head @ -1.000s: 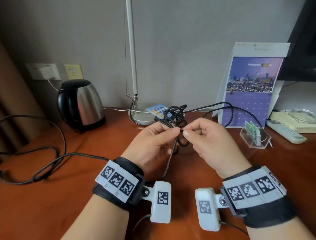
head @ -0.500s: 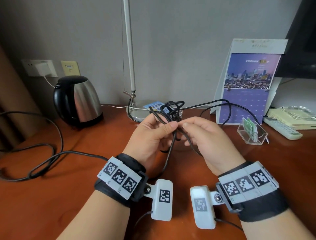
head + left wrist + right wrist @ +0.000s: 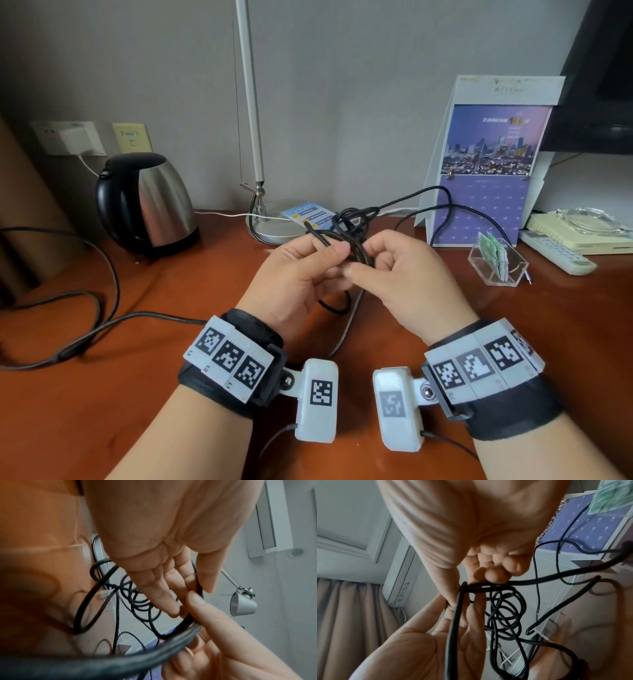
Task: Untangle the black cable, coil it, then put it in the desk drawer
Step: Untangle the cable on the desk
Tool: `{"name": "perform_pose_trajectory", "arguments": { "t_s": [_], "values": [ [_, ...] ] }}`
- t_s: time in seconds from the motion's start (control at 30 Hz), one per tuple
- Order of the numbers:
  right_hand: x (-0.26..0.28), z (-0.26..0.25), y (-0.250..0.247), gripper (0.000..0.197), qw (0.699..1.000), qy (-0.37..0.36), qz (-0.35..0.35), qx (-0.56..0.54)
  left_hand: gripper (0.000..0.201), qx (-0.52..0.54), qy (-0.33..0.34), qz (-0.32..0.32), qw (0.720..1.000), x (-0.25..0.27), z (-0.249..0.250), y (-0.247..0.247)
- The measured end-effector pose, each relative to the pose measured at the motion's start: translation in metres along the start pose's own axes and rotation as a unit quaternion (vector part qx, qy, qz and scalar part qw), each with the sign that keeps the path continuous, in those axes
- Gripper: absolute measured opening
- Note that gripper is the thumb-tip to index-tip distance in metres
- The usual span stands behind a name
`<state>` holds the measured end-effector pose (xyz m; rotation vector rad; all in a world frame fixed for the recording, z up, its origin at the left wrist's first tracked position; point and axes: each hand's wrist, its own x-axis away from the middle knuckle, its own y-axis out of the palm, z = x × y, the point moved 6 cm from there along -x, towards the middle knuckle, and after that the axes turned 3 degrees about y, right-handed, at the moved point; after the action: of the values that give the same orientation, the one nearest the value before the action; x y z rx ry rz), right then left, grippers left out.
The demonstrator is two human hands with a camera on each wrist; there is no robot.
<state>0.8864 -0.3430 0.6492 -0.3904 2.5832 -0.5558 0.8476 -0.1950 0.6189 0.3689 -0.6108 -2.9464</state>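
Both hands hold the black cable (image 3: 356,222) above the wooden desk (image 3: 102,394). Its tangle of small loops bunches just behind the fingers. My left hand (image 3: 308,260) pinches a strand between thumb and forefinger, and the plug tip sticks out above its knuckles. My right hand (image 3: 383,263) curls its fingers round strands beside it. The left wrist view shows the cable (image 3: 120,664) running under both hands, my left hand (image 3: 173,582) above it. The right wrist view shows my right hand (image 3: 489,573) gripping strands of the cable (image 3: 503,609) above the tangle. No drawer is in view.
A steel kettle (image 3: 147,202) stands at the back left, with its dark cord (image 3: 85,329) looping across the desk. A lamp base (image 3: 274,226) stands behind the hands. A purple calendar (image 3: 486,171), a clear plastic holder (image 3: 496,263) and a remote (image 3: 558,251) stand at the right.
The hands have closed together over the tangle. My right thumb has slid under my left thumb, and the strand between them has shortened.
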Motion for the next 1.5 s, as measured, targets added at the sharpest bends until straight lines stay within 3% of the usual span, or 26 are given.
{"name": "perform_pose_trajectory", "arguments": {
  "t_s": [0.13,0.27,0.4,0.47,0.6,0.67,0.73,0.8,0.9,1.0,1.07,1.2,1.27,1.37,1.43,1.5],
  "values": [
    [0.005,-0.013,-0.003,0.014,1.000,-0.025,-0.017,-0.007,0.025,-0.003,0.008,0.013,1.000,-0.001,0.006,-0.005],
    [-0.001,-0.004,-0.009,0.018,1.000,-0.013,0.026,0.005,0.028,0.110,0.019,0.091,0.990,-0.005,0.016,-0.023],
    [-0.008,0.014,-0.017,0.025,0.999,0.024,0.035,0.023,0.022,0.324,0.041,0.185,0.927,-0.007,0.026,-0.047],
    [-0.010,0.016,-0.015,0.023,0.999,0.024,0.025,0.040,0.024,0.359,0.043,0.192,0.912,-0.007,0.026,-0.049],
    [-0.004,0.022,0.012,0.023,0.991,0.096,-0.072,-0.057,0.024,0.273,0.002,0.094,0.957,-0.007,0.016,-0.028],
    [-0.001,0.023,0.021,0.023,0.979,0.135,-0.115,-0.099,0.027,0.175,-0.004,0.055,0.983,-0.005,0.016,-0.020],
    [-0.001,0.022,0.021,0.024,0.977,0.139,-0.104,-0.120,0.039,0.045,-0.001,0.023,0.999,-0.004,0.012,-0.012],
    [-0.003,0.020,0.018,0.024,0.983,0.120,-0.077,-0.117,0.031,-0.059,0.001,-0.013,0.998,-0.001,0.006,-0.001],
    [-0.003,0.016,0.019,0.022,0.985,0.102,-0.072,-0.117,0.014,-0.084,0.007,-0.039,0.996,0.002,0.001,0.005],
    [-0.002,0.016,0.019,0.019,0.982,0.108,-0.069,-0.137,0.014,-0.039,0.028,0.019,0.999,-0.002,0.010,-0.004],
    [-0.003,0.019,0.015,0.020,0.984,0.114,-0.054,-0.127,0.015,0.072,0.059,0.088,0.992,-0.005,0.021,-0.018],
    [-0.006,0.026,0.008,0.022,0.987,0.122,-0.032,-0.100,0.013,0.282,0.100,0.195,0.934,-0.007,0.036,-0.050],
    [-0.006,0.025,0.010,0.023,0.986,0.118,-0.031,-0.114,0.008,0.220,0.081,0.176,0.956,-0.007,0.034,-0.045],
    [-0.006,0.021,0.014,0.021,0.985,0.102,-0.024,-0.134,0.010,0.042,0.020,0.047,0.998,-0.002,0.019,-0.010],
    [-0.007,0.021,0.014,0.021,0.986,0.097,-0.017,-0.138,0.029,-0.015,-0.006,-0.027,1.000,0.001,0.006,0.008],
    [-0.007,0.021,0.013,0.020,0.985,0.096,-0.012,-0.140,0.038,-0.041,-0.006,-0.044,0.998,0.001,0.000,0.012]
  ]
}}
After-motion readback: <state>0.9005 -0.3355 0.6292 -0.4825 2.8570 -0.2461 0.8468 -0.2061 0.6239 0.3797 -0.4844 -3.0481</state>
